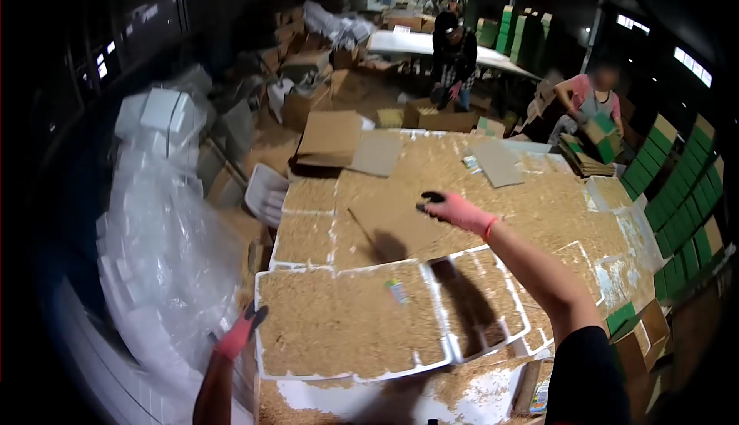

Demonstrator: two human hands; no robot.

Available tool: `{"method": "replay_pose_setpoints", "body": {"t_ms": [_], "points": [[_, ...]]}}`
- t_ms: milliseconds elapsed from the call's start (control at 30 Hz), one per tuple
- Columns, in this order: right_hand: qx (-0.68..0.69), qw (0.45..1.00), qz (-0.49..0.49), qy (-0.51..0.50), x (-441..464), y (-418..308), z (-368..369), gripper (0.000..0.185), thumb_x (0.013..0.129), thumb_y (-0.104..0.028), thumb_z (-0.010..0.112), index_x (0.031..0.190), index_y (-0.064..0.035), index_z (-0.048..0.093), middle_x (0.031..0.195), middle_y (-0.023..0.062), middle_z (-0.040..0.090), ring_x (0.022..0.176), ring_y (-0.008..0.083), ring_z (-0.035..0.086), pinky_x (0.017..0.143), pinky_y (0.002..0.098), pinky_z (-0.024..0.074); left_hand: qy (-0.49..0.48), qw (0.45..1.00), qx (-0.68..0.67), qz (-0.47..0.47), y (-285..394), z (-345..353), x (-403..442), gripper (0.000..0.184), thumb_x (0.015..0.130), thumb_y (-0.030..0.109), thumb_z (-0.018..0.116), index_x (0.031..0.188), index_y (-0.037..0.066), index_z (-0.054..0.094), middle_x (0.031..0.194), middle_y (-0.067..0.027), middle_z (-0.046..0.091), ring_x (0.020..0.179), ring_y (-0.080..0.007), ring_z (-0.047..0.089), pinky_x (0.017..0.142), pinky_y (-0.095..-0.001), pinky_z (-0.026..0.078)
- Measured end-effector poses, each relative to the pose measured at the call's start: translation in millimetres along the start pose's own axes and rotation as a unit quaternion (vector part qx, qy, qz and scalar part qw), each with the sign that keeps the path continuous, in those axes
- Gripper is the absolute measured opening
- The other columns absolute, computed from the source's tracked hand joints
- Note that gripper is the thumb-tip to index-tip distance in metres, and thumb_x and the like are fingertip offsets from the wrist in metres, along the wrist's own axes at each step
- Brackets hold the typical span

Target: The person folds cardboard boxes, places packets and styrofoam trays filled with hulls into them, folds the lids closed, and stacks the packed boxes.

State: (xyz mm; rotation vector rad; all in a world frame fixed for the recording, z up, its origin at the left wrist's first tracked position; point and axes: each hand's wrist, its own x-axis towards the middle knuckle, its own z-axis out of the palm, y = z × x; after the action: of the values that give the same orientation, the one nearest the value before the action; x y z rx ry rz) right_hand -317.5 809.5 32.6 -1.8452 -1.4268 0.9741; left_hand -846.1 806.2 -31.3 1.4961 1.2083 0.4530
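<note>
My left hand [240, 334], in a pink glove with dark fingertips, is at the left rim of a white tray [350, 325] filled with wood shavings. Its fingers are apart; whether they press on the rim I cannot tell. My right hand [456, 209], gloved the same way, reaches out over the table with fingers apart and nothing visible in them. Below it lies a brown cardboard sheet [389, 213] on the shavings, crossed by a dark shadow. A small colourful packet [396, 292] rests on the near tray. Beside that tray is a white-rimmed tray with dark compartments [469, 306].
An open cardboard box [327, 140] and grey card pieces [496, 163] lie at the table's far side. Wrapped white foam blocks [162, 217] stand at left, green boxes [681, 202] at right. One person [454, 55] bends over a box; another [596, 105] handles green cartons.
</note>
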Motion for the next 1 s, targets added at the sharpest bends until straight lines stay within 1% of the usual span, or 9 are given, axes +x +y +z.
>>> {"method": "replay_pose_setpoints", "body": {"t_ms": [133,267,300,333,400,467,733,767,1000], "points": [[0.196,0.977,0.079,0.033,117.9,-2.6,53.8,0.061,0.084,-0.055,0.065,0.116,-0.0040,0.058,0.100,0.0037,0.057,0.085,0.0160,0.056,0.071,0.0303,0.0507,0.034,0.970,-0.224,0.084,-75.8,14.3,18.3,0.054,0.100,0.009,0.039,0.151,0.005,0.022,0.150,-0.0109,0.034,0.135,-0.0189,0.038,0.113,-0.0310,0.029],[0.324,0.935,0.121,0.079,249.6,-5.7,102.7,0.091,0.076,-0.070,0.065,0.140,-0.0092,0.041,0.122,0.0127,0.051,0.114,0.0315,0.051,0.090,0.0448,0.0501,0.139,0.988,0.041,0.043,-163.1,25.6,29.7,0.069,0.090,-0.005,0.053,0.150,0.004,0.021,0.151,-0.0187,0.029,0.138,-0.0286,0.032,0.114,-0.0342,0.023],[0.330,0.924,0.139,0.133,276.6,-16.9,117.1,0.090,0.075,-0.070,0.066,0.137,-0.0088,0.045,0.118,0.0128,0.053,0.112,0.0316,0.052,0.087,0.0468,0.0509,0.136,0.970,-0.203,-0.012,-156.8,35.5,30.4,0.074,0.086,-0.010,0.053,0.151,0.005,0.021,0.150,-0.0171,0.030,0.137,-0.0295,0.033,0.114,-0.0329,0.023],[0.334,0.911,0.156,0.185,303.4,-28.5,129.9,0.088,0.074,-0.070,0.067,0.134,-0.0084,0.048,0.114,0.0129,0.056,0.110,0.0316,0.053,0.083,0.0487,0.0517,0.127,0.992,0.008,-0.003,-129.0,29.1,24.8,0.082,0.078,-0.016,0.050,0.151,0.006,0.020,0.151,-0.0150,0.031,0.135,-0.0283,0.036,0.114,-0.0341,0.027],[0.461,0.867,0.100,0.162,424.0,30.4,144.2,0.070,0.078,-0.064,0.067,0.120,-0.0088,0.056,0.098,0.0113,0.058,0.091,0.0296,0.055,0.074,0.0468,0.0514,0.091,0.937,-0.332,0.053,-125.0,27.4,25.3,0.070,0.086,-0.009,0.051,0.150,0.004,0.025,0.144,-0.0114,0.042,0.129,-0.0217,0.044,0.109,-0.0347,0.034],[0.602,0.784,0.045,0.144,536.9,87.5,170.8,0.047,0.088,-0.052,0.064,0.107,-0.0095,0.061,0.083,0.0094,0.059,0.069,0.0263,0.055,0.067,0.0419,0.0507,0.084,0.961,-0.264,-0.015,-90.2,24.9,32.5,0.071,0.086,-0.004,0.057,0.149,0.005,0.025,0.142,-0.0105,0.042,0.128,-0.0233,0.045,0.106,-0.0382,0.037],[0.445,0.891,-0.044,0.079,427.7,56.2,157.6,0.024,0.096,-0.023,0.057,0.116,-0.0092,0.058,0.096,0.0042,0.062,0.082,0.0181,0.056,0.071,0.0333,0.0479,0.078,0.983,-0.163,0.036,-72.0,18.2,32.1,0.064,0.088,0.004,0.058,0.145,0.002,0.030,0.137,-0.0096,0.043,0.124,-0.0211,0.046,0.105,-0.0358,0.037],[0.569,0.805,-0.093,-0.141,419.2,75.7,136.5,0.023,0.095,-0.023,0.059,0.113,-0.0091,0.059,0.091,0.0026,0.062,0.079,0.0147,0.055,0.068,0.0307,0.0464,0.096,0.965,-0.245,0.013,-71.5,22.1,27.5,0.065,0.087,0.003,0.057,0.146,0.002,0.029,0.140,-0.0093,0.041,0.127,-0.0210,0.045,0.107,-0.0360,0.035],[0.190,0.971,-0.013,0.142,125.0,22.5,-44.8,0.015,0.090,-0.019,0.063,0.091,-0.0068,0.071,0.078,-0.0029,0.063,0.070,0.0074,0.057,0.063,0.0226,0.0465,0.111,0.960,-0.241,0.095,-126.8,18.8,31.5,0.072,0.078,-0.016,0.041,0.147,0.001,0.028,0.147,-0.0107,0.035,0.133,-0.0211,0.039,0.112,-0.0321,0.029]]}}
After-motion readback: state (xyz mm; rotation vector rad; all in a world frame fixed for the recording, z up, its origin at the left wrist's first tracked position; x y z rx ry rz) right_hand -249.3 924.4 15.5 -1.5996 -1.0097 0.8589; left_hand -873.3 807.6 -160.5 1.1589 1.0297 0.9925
